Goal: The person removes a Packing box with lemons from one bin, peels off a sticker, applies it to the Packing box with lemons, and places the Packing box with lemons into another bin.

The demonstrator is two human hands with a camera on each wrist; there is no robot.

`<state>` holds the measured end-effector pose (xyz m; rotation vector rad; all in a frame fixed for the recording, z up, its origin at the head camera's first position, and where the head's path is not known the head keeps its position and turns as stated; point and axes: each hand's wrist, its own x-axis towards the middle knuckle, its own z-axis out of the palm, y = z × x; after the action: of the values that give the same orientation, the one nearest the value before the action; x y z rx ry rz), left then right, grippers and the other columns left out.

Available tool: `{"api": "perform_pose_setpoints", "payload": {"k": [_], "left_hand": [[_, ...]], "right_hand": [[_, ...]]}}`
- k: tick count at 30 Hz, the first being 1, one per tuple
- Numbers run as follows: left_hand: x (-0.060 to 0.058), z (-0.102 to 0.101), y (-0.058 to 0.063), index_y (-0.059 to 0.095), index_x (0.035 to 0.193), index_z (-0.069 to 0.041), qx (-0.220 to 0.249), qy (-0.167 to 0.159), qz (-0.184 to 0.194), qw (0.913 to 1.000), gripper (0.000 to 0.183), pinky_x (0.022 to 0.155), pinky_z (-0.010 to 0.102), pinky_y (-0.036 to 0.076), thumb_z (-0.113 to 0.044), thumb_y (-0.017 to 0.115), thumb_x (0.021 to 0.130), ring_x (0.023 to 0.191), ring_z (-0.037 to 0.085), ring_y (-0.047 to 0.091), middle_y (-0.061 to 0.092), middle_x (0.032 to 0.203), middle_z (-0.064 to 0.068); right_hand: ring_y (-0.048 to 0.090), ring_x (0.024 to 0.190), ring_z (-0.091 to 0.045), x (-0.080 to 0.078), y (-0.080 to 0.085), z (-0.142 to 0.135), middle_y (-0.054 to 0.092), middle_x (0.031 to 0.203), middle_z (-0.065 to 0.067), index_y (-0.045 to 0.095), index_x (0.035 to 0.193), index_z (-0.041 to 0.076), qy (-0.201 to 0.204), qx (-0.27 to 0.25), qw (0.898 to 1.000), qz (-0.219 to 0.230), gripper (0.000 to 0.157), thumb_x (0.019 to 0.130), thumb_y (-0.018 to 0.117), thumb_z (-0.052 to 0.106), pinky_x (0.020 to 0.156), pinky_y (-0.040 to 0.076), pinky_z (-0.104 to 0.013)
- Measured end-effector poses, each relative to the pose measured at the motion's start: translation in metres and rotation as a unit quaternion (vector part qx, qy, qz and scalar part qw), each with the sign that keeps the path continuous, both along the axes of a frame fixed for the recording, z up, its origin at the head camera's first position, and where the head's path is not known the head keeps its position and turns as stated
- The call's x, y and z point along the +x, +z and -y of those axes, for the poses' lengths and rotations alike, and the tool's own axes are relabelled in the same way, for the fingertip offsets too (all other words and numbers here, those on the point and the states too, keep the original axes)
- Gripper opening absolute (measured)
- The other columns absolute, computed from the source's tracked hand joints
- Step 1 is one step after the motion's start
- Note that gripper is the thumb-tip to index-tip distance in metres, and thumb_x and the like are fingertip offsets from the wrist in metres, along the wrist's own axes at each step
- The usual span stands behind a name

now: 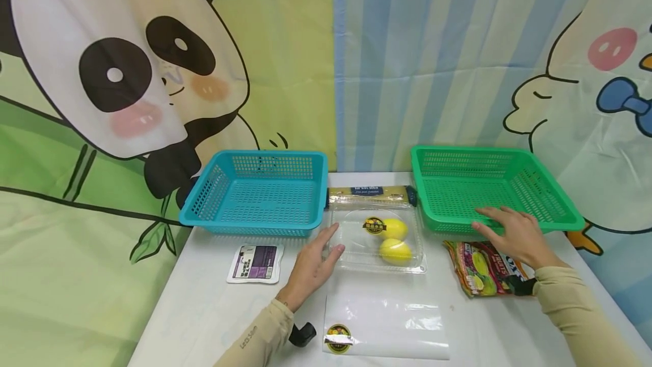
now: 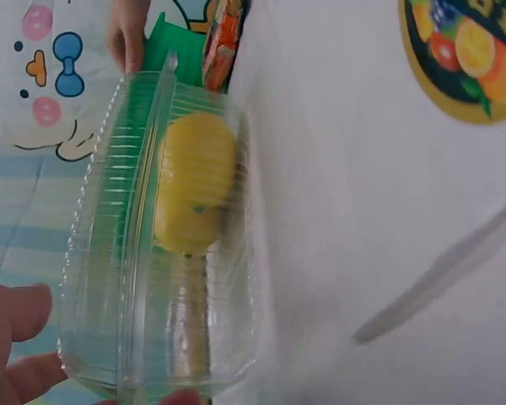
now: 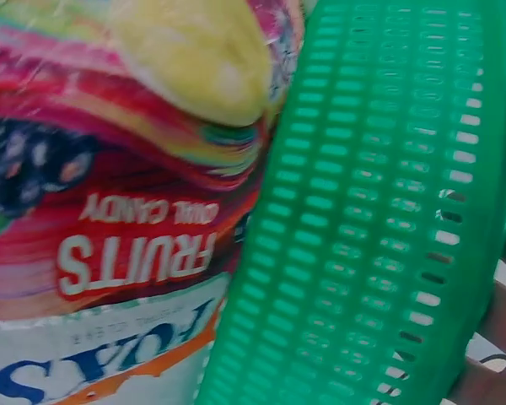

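My left hand (image 1: 312,265) is at the left edge of a clear plastic clamshell box (image 1: 351,245), fingers and thumb spread. Two yellow lemons (image 1: 395,251) show through its lid; the left wrist view has fingertips (image 2: 35,310) close by the box's rim. On the right, my right hand (image 1: 518,238) reaches over the front rim of a green basket (image 1: 458,223), fingers extended. In the right wrist view its fingers (image 3: 499,325) are partly hidden by the basket wall. Below that hand lies a bag of Fox's fruit candy (image 1: 476,271), partly covered by the wrist.
A blue basket (image 1: 254,225) stands at the back left, with a purple-labelled white package (image 1: 256,264) in front. Behind the clamshell lies a pasta pack (image 1: 374,194). A clear plastic bag with a round sticker (image 1: 387,327) lies at the front. Printed curtains (image 1: 285,72) hang behind the table.
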<state>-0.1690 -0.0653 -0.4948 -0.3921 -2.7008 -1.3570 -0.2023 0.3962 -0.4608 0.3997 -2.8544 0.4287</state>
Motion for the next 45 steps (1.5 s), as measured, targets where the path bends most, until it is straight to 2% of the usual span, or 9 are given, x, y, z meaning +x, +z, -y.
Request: {"api": "perform_pose_setpoints", "payload": {"k": [6,9,13,17,19,24,32,39,45], "left_hand": [[-0.008,-0.003,-0.006,0.045,0.154,-0.027,0.057,0.008,0.025,0.998,0.058,0.111,0.055,0.044,-0.049,0.056,0.102,0.149,0.034,0.036,0.034,0.162,0.018],[-0.014,-0.003,-0.008,0.044,0.154,-0.028,0.065,0.007,0.037,0.9972,0.056,0.114,0.055,0.04,-0.044,0.058,0.102,0.151,0.034,0.032,0.031,0.164,0.017],[-0.017,0.0,-0.005,0.042,0.155,-0.029,0.081,-0.002,0.084,0.9932,0.059,0.1,0.051,0.054,-0.034,0.063,0.1,0.146,0.04,0.04,0.025,0.167,0.016],[-0.018,0.003,0.001,0.042,0.155,-0.03,0.084,-0.008,0.116,0.9896,0.062,0.104,0.054,0.05,-0.031,0.065,0.098,0.148,0.041,0.035,0.022,0.168,0.014],[-0.019,0.004,0.002,0.043,0.155,-0.031,0.104,-0.013,0.133,0.9855,0.061,0.102,0.054,0.052,-0.029,0.065,0.098,0.146,0.041,0.039,0.02,0.168,0.014],[-0.018,0.006,0.0,0.045,0.154,-0.028,0.195,-0.024,0.172,0.9652,0.059,0.071,0.046,0.063,-0.021,0.066,0.099,0.129,0.047,0.055,0.016,0.17,0.014],[-0.02,0.005,-0.001,0.05,0.15,-0.031,0.239,-0.002,0.189,0.9523,0.059,0.071,0.039,0.063,-0.013,0.067,0.096,0.13,0.042,0.057,0.025,0.168,0.006],[-0.019,0.006,-0.002,0.048,0.152,-0.03,0.251,0.006,0.188,0.9494,0.064,0.086,0.043,0.061,-0.011,0.067,0.094,0.139,0.043,0.047,0.026,0.168,0.003],[-0.014,0.006,-0.002,0.046,0.153,-0.027,0.277,0.002,0.186,0.9428,0.07,0.079,0.047,0.062,-0.004,0.067,0.09,0.14,0.04,0.046,0.021,0.169,0.004]], "right_hand": [[0.041,0.13,-0.058,0.005,-0.002,-0.001,0.057,0.138,-0.03,0.063,0.137,0.012,-0.017,0.008,1.0,0.009,0.052,0.097,0.065,0.046,0.1,0.021,-0.08],[0.04,0.131,-0.057,0.007,-0.002,0.003,0.058,0.139,-0.028,0.064,0.136,0.013,-0.031,0.015,0.999,0.003,0.051,0.097,0.065,0.047,0.1,0.018,-0.083],[0.042,0.13,-0.056,0.011,0.0,0.009,0.061,0.136,-0.026,0.065,0.134,0.013,-0.039,0.024,0.999,-0.011,0.048,0.097,0.067,0.043,0.097,0.021,-0.084],[0.045,0.126,-0.055,0.014,0.002,0.013,0.063,0.132,-0.025,0.066,0.132,0.012,-0.037,0.021,0.999,-0.017,0.044,0.098,0.066,0.04,0.097,0.022,-0.084],[0.047,0.125,-0.054,0.014,0.002,0.014,0.064,0.131,-0.026,0.066,0.132,0.011,-0.038,0.02,0.999,-0.014,0.044,0.099,0.065,0.04,0.098,0.021,-0.084],[0.049,0.121,-0.055,0.013,0.001,0.013,0.064,0.128,-0.029,0.064,0.133,0.01,-0.042,0.025,0.999,-0.004,0.045,0.1,0.062,0.041,0.099,0.021,-0.084],[0.047,0.12,-0.057,0.012,0.002,0.012,0.06,0.129,-0.034,0.062,0.133,0.006,-0.045,0.026,0.999,0.007,0.046,0.101,0.062,0.039,0.099,0.019,-0.085],[0.047,0.119,-0.058,0.013,0.0,0.011,0.06,0.129,-0.035,0.062,0.133,0.005,-0.045,0.017,0.999,0.009,0.046,0.101,0.062,0.038,0.098,0.017,-0.086],[0.045,0.12,-0.059,0.012,-0.004,0.009,0.059,0.13,-0.035,0.061,0.134,0.005,-0.046,0.008,0.999,0.011,0.048,0.102,0.059,0.042,0.101,0.014,-0.086]]}}
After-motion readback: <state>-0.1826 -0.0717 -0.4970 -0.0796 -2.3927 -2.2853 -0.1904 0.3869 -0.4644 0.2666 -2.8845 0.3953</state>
